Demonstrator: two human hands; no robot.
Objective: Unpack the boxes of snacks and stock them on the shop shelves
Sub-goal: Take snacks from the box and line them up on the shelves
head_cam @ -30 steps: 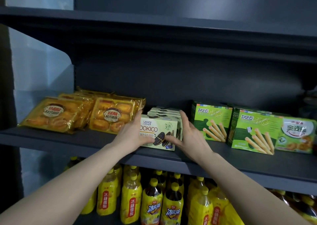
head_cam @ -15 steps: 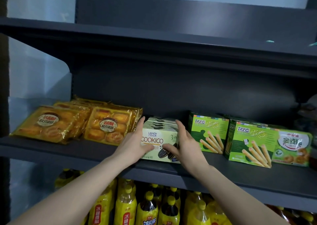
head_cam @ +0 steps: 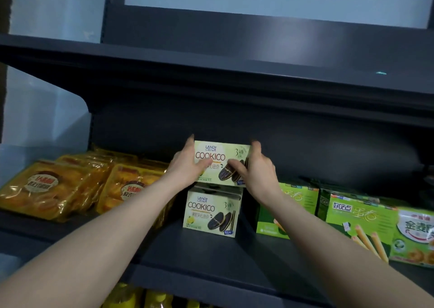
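Gripping one COOKICO box point(head_cam: 220, 161), left hand point(head_cam: 185, 169) and right hand point(head_cam: 256, 174), seemingly atop another COOKICO box point(head_cam: 211, 212).

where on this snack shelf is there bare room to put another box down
Bare shelf lies in front of the lower Cookico box, between the yellow pastry packs and green wafer boxes. Both sides are crowded.
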